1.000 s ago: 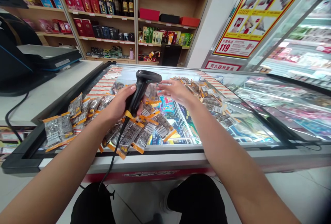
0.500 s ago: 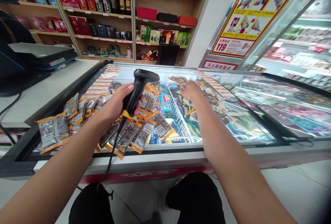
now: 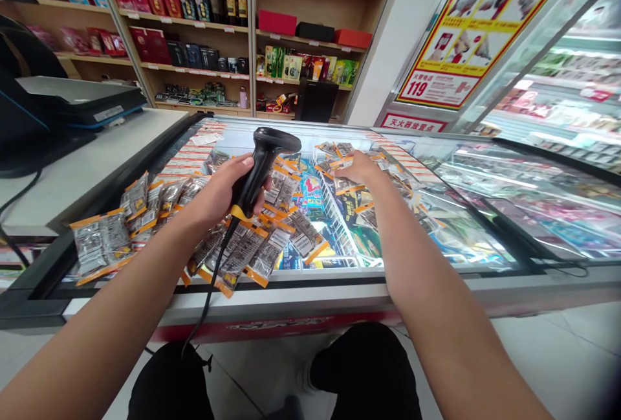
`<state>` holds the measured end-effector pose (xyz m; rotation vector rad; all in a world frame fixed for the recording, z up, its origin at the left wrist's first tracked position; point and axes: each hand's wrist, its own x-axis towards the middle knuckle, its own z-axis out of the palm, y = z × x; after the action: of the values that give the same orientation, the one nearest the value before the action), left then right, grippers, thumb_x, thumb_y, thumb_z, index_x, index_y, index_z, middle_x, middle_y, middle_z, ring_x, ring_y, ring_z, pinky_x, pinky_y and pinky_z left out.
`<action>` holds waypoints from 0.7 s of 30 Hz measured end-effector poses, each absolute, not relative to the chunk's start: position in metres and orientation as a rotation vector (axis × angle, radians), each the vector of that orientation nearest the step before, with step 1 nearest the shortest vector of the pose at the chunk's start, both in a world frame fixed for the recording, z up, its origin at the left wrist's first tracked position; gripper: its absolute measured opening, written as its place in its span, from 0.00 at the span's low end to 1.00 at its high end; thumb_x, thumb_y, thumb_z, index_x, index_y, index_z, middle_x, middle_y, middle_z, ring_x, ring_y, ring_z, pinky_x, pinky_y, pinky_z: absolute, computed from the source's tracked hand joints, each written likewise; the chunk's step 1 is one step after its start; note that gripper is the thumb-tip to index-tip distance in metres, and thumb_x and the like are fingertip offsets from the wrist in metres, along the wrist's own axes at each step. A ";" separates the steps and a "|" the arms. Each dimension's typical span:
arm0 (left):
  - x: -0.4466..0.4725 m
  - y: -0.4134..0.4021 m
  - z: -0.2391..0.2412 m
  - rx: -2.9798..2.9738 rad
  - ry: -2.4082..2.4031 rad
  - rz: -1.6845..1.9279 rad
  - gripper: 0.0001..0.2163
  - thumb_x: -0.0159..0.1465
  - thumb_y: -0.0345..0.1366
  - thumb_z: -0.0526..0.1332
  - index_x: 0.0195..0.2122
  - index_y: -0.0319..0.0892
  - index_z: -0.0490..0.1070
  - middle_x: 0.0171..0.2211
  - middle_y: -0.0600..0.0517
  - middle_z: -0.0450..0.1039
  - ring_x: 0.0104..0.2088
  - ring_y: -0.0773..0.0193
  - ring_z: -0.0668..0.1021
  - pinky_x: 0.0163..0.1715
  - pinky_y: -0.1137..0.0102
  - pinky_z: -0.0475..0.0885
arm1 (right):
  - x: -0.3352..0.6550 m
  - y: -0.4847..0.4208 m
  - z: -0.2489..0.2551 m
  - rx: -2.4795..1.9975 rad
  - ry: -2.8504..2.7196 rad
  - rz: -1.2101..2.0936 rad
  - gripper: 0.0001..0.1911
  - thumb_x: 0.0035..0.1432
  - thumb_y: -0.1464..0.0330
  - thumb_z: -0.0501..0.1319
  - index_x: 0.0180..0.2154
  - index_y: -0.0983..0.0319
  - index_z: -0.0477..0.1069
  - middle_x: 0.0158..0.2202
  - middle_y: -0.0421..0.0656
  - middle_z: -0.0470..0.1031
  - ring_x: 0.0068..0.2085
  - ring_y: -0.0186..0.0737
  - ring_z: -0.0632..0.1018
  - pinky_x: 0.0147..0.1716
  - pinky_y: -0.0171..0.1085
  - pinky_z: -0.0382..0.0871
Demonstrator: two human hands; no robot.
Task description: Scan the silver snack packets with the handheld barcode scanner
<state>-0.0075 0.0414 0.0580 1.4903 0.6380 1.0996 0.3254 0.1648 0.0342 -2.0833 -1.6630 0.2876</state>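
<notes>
My left hand (image 3: 231, 188) is wrapped round the handle of a black barcode scanner (image 3: 262, 164), held upright over the chest freezer's glass top. Its head points right and its black cord hangs down past the freezer edge. My right hand (image 3: 361, 173) is over the farther pile on the right, its fingers closed on a small snack packet (image 3: 345, 186) with orange edges, partly hidden by the hand. Similar packets (image 3: 395, 177) lie about that hand. Under and left of the scanner a larger heap of snack packets (image 3: 237, 255) is spread over the glass.
Beneath the glass, a white wire divider (image 3: 337, 213) parts the frozen goods. A counter (image 3: 92, 167) with a scale-like device (image 3: 77, 99) stands left. Shelves (image 3: 201, 25) of bottles and boxes rise behind, and a dark-framed freezer section (image 3: 548, 213) continues right.
My right hand has drawn slightly back toward me, and a packet with orange edges now shows under its fingers. My left hand and the scanner have barely moved.
</notes>
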 end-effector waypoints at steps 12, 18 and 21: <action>-0.007 0.038 0.050 1.449 0.528 0.862 0.19 0.65 0.53 0.64 0.38 0.41 0.69 0.29 0.49 0.78 0.16 0.63 0.77 0.14 0.71 0.69 | 0.271 0.151 0.053 -1.254 -1.137 0.905 0.07 0.65 0.63 0.65 0.40 0.57 0.69 0.37 0.41 0.78 0.37 0.39 0.81 0.37 0.36 0.78; -0.008 0.040 0.044 1.456 0.509 0.833 0.20 0.68 0.55 0.62 0.40 0.40 0.70 0.31 0.48 0.79 0.17 0.63 0.77 0.15 0.72 0.70 | 0.259 0.141 0.053 -1.286 -1.228 0.902 0.10 0.65 0.60 0.66 0.40 0.56 0.68 0.41 0.42 0.79 0.42 0.41 0.82 0.38 0.36 0.77; -0.009 0.039 0.043 1.470 0.513 0.805 0.21 0.69 0.57 0.61 0.40 0.41 0.71 0.29 0.48 0.78 0.18 0.63 0.78 0.17 0.71 0.70 | 0.256 0.143 0.053 -1.313 -1.240 0.889 0.12 0.64 0.58 0.66 0.41 0.56 0.67 0.41 0.44 0.79 0.40 0.42 0.82 0.37 0.37 0.78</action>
<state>-0.0093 0.0394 0.0430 1.4702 0.5131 0.8047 0.2561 0.1433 0.0526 -1.3126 -1.2400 0.8892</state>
